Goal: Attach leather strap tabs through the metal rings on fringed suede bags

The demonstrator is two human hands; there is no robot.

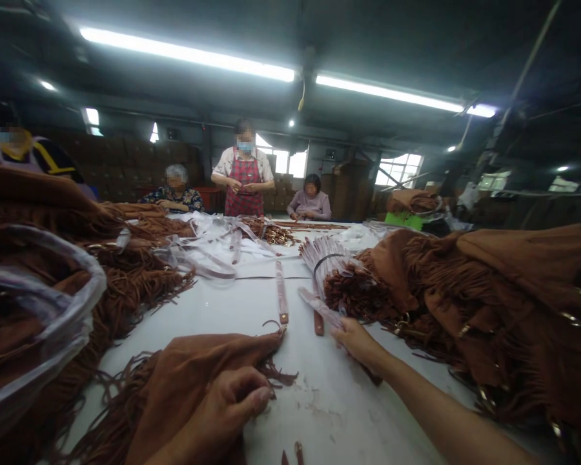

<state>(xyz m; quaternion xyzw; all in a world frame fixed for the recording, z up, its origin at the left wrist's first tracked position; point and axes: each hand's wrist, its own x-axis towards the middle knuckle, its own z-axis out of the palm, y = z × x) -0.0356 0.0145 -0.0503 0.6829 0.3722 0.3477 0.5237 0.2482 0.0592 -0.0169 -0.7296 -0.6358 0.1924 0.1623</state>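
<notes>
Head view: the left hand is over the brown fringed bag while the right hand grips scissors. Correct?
Not scissors: the head view shows the right hand gripping a plastic-wrapped strap. The left hand is over the brown fringed bag.

Bare left hand (pixel 235 403), bare right hand (pixel 356 343) and forearm (pixel 436 394)

Between the left hand (pixel 237 400) and the right hand (pixel 353 339), bare white table (pixel 314 413) leaves room to pass forward, up to a wrapped strap (pixel 281 290) lying ahead. A brown bag (pixel 188 381) blocks the left; a strap bundle (pixel 329 258) and heaped bags (pixel 508 290) block the right.
</notes>
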